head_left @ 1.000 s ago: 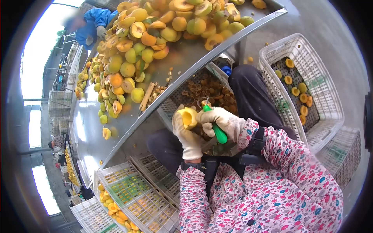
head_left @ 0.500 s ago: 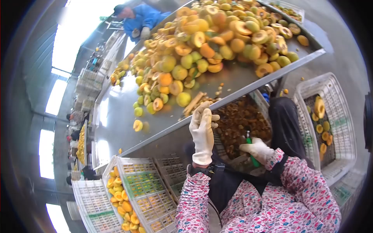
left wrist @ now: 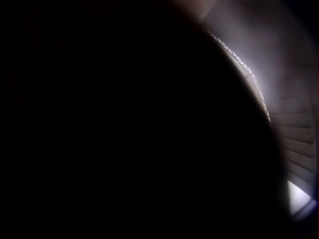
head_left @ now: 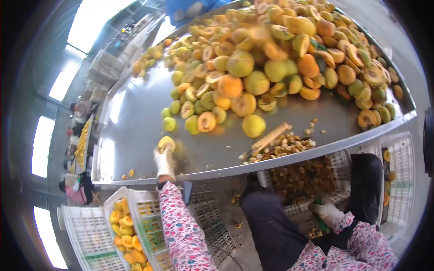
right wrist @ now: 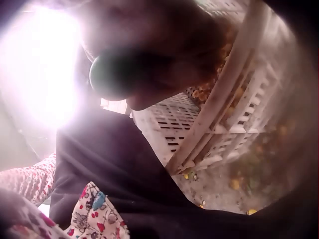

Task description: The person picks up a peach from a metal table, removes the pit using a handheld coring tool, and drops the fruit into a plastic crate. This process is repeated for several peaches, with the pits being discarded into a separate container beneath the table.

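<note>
Pinching a fruit half [head_left: 166, 143] near eight o'clock on the metal table [head_left: 135, 135], the left hand [head_left: 164, 163] could drop it if that fingertip hold is too light, while the right hand [head_left: 329, 214] grips a green handle [right wrist: 107, 78] at five o'clock.

Worktop [head_left: 135, 113]: spans the middle of the head view.
Fruit heap [head_left: 241, 64]: lies on the worktop, from centre to far side and right end.
Stick [head_left: 272, 137]: lies before the heap, near the front edge.
Stone pile [head_left: 289, 145]: lies beside the stick, mostly to its right.
Scrap crate [head_left: 342, 163]: stands below the front edge, between the knees; holds scraps [head_left: 300, 183].
Right-hand crate [head_left: 404, 185]: stands right of the right knee [head_left: 366, 185]; holds some fruit pieces [head_left: 386, 156].
Left-hand crate [head_left: 108, 206]: stands before the worktop's left part; holds fruit halves [head_left: 129, 240].
</note>
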The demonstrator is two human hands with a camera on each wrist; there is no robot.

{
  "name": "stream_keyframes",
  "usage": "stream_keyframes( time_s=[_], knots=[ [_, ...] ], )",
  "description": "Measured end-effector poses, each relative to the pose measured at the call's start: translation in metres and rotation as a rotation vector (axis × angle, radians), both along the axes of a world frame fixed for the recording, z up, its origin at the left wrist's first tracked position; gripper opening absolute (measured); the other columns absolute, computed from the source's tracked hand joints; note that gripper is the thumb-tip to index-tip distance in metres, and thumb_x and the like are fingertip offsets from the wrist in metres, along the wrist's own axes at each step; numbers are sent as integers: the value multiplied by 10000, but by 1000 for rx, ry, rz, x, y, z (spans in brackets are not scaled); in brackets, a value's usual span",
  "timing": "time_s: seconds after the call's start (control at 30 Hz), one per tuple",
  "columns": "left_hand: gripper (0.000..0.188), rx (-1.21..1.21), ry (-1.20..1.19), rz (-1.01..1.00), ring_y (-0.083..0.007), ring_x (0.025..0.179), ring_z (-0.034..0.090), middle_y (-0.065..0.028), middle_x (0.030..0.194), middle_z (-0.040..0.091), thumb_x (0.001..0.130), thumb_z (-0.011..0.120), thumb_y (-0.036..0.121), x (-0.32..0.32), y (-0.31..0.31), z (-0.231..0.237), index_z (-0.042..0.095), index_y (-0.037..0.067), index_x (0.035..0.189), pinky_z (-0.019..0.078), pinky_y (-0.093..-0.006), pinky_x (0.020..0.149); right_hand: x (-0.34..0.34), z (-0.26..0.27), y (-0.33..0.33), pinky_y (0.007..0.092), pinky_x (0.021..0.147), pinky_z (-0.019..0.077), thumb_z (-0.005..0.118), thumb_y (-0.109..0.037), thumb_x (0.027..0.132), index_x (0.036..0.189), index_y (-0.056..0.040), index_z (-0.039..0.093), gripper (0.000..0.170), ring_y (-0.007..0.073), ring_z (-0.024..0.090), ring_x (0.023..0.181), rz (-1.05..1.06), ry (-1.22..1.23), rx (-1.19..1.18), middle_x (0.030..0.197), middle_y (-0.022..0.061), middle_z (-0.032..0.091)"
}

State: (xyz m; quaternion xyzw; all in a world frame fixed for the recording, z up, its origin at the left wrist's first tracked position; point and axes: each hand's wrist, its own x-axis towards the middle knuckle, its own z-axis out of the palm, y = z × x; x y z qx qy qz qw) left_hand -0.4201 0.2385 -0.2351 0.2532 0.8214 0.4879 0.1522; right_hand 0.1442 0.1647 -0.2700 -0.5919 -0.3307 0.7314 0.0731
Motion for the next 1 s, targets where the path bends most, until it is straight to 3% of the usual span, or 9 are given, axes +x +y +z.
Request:
stream_keyframes(
  time_s=[0.13,0.27,0.4,0.43,0.47,0.57,0.67,0.87,1.0],
  knots=[
    [307,123,-170,-221,-118,595,547,-63,881,589,798,674,112,37,4,25,452,110,1011,423,-233,475,-17,-31,-17,313,488,437,613,-290,817,921,-10,583,300,154,540,537,155,-136,119,697,54,593],
    [454,133,-512,-523,-146,700,583,-122,927,616,817,667,259,114,-19,51,476,54,1174,428,-223,515,-15,25,-1,385,652,501,533,-193,808,1008,15,591,294,262,637,767,119,10,158,834,125,649],
    [755,325,-977,-897,-229,822,621,-200,1030,637,805,640,434,256,-82,66,374,17,1375,524,-267,730,12,74,-5,352,531,480,535,-230,852,972,-49,535,217,166,591,606,-30,305,178,662,51,568],
    [427,413,-1036,-754,-179,749,618,-200,1096,592,844,601,227,322,-95,77,493,11,1196,509,-244,545,17,81,-11,369,535,485,535,-246,865,971,-60,534,214,195,603,596,23,265,374,657,76,578],
    [534,281,-797,-554,-126,728,589,-146,1081,591,807,628,268,376,-105,75,447,53,1261,495,-190,540,20,86,-18,387,539,489,535,-262,878,970,-71,534,212,225,616,585,88,239,568,653,101,589],
    [502,168,-1209,-632,-273,1050,578,-216,1271,534,837,582,316,437,-119,46,482,4,1218,506,-380,884,44,95,-31,423,573,503,588,-304,854,988,-43,522,300,348,631,636,257,-77,983,678,181,617],
    [590,207,-1500,-587,-304,1096,560,-210,1206,566,940,441,514,461,-121,26,485,8,1239,458,-420,961,58,88,-36,456,607,510,530,-226,842,965,-15,531,244,349,643,638,337,-267,978,678,153,634],
    [613,241,-1131,-717,-280,1029,581,-179,1116,600,940,417,548,467,-118,30,499,23,1246,460,-408,941,53,75,-34,425,537,490,571,-271,838,946,-35,544,261,313,634,578,431,-377,1045,618,114,618],
    [587,241,-994,-665,-232,952,622,-164,1059,628,974,379,517,464,-121,26,486,13,1257,526,-333,836,43,89,-23,363,658,532,569,-186,863,1065,-83,629,234,239,691,762,732,-548,965,847,91,699]
  ],
)
